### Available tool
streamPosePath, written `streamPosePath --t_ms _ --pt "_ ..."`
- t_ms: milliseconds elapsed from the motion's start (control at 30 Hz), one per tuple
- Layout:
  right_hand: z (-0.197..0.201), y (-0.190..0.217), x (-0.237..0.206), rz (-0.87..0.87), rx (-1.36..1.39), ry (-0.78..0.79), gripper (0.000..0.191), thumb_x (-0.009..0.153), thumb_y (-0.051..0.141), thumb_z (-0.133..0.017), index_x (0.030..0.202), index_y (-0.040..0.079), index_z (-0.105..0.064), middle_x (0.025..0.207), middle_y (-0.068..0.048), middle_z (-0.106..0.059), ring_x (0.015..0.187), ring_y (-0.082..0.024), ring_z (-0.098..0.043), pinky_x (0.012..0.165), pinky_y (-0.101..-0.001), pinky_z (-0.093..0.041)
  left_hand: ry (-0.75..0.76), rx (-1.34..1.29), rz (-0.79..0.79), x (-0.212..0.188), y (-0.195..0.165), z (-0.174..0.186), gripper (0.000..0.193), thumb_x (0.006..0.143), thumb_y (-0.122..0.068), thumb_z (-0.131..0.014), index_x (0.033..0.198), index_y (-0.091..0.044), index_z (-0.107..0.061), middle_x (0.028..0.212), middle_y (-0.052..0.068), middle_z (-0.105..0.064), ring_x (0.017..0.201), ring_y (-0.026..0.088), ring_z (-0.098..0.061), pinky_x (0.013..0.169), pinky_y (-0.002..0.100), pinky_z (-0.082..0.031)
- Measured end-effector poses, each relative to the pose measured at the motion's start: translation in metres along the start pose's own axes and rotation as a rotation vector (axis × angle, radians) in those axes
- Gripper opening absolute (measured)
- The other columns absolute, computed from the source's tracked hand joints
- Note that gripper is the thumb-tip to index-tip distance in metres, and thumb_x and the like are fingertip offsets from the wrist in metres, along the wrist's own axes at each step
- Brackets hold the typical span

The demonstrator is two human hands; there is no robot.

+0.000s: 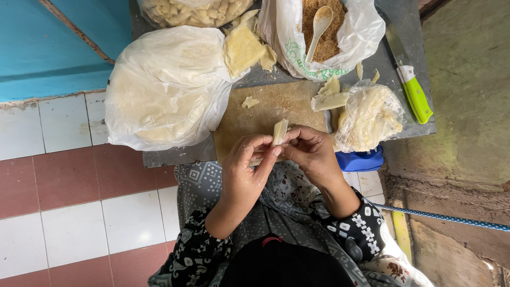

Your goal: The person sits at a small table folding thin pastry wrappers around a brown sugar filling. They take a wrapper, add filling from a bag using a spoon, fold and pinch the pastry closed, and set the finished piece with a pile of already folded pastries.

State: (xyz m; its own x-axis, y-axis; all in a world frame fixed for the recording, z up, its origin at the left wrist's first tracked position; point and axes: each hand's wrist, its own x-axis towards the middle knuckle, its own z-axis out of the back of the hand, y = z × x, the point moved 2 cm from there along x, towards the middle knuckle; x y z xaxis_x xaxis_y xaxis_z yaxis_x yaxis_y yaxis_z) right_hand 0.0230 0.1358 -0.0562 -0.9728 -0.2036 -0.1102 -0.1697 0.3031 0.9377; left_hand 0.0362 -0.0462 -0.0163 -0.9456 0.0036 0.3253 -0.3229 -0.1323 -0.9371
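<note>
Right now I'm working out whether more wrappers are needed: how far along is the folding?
Done: a bag of folded pieces sits at the top edge. In hand: left hand and right hand pinch one pastry piece over the wooden board. Left: a big bag of wrappers, a smaller bag, and filling with its spoon.

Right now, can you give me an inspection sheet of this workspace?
Surface: grey table with wooden board.
Job's things: pale dough piece, pinched between both hands.
Clutter: big bag of wrappers, crumb bag with spoon, small bag, green-handled knife.
Grippers: left hand and right hand both closed on the dough.
Cables: blue rope at right.
Surroundings: tiled floor, blue wall.
</note>
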Motion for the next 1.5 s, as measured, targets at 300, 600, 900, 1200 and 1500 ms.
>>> streamPosePath --t_ms 300,600,900,1200,1500 --pt "-0.008 -0.003 -0.001 -0.054 0.596 0.012 0.009 0.096 -0.002 -0.055 0.103 0.000 -0.061 0.110 -0.015 -0.070 0.102 -0.024 -0.069 0.092 -0.0366 -0.058 -0.072 -0.653 0.333 -0.006 0.044 0.006 0.010 0.104 -0.004 -0.059 0.110 0.002 -0.064 0.105 0.012 -0.073 0.094 0.018 -0.075 0.079 0.030 -0.068" --pt "-0.033 0.010 -0.010 -0.077 0.238 -0.076 0.033 0.101 0.012 -0.053 0.129 -0.004 -0.057 0.114 -0.009 -0.071 0.093 -0.021 -0.072 0.082 -0.0321 -0.060 -0.139 -0.524 0.202 -0.016 0.039 0.015 0.016 0.104 -0.002 -0.061 0.119 0.003 -0.057 0.108 0.012 -0.066 0.096 0.013 -0.069 0.081 0.027 -0.062" --pt "-0.031 0.010 -0.008 -0.060 0.422 -0.093 0.009 0.099 -0.001 -0.064 0.106 0.001 -0.070 0.097 -0.015 -0.073 0.078 -0.021 -0.068 0.070 -0.0317 -0.057 -0.209 -0.430 0.061 -0.012 0.055 0.038 0.015 0.106 -0.003 -0.062 0.120 0.000 -0.065 0.110 0.012 -0.073 0.096 0.021 -0.074 0.080 0.033 -0.068" --pt "-0.013 0.086 0.006 0.705 -1.834 -0.412 0.045 0.081 -0.003 -0.067 0.126 0.000 -0.064 0.119 -0.016 -0.065 0.117 -0.030 -0.061 0.099 -0.0418 -0.051 -0.193 -1.053 0.440 -0.006 0.053 0.055 0.012 0.100 -0.009 -0.067 0.109 -0.005 -0.061 0.111 0.013 -0.072 0.100 0.027 -0.073 0.084 0.043 -0.062" --pt "-0.008 0.087 0.006 0.618 -1.721 -0.545 0.045 0.089 -0.006 -0.068 0.134 -0.004 -0.062 0.119 -0.025 -0.058 0.114 -0.036 -0.057 0.097 -0.0471 -0.049 -0.102 -0.669 0.370 -0.012 0.037 0.032 0.024 0.112 -0.022 -0.059 0.112 0.000 -0.069 0.121 0.015 -0.074 0.102 0.016 -0.063 0.091 0.033 -0.051"
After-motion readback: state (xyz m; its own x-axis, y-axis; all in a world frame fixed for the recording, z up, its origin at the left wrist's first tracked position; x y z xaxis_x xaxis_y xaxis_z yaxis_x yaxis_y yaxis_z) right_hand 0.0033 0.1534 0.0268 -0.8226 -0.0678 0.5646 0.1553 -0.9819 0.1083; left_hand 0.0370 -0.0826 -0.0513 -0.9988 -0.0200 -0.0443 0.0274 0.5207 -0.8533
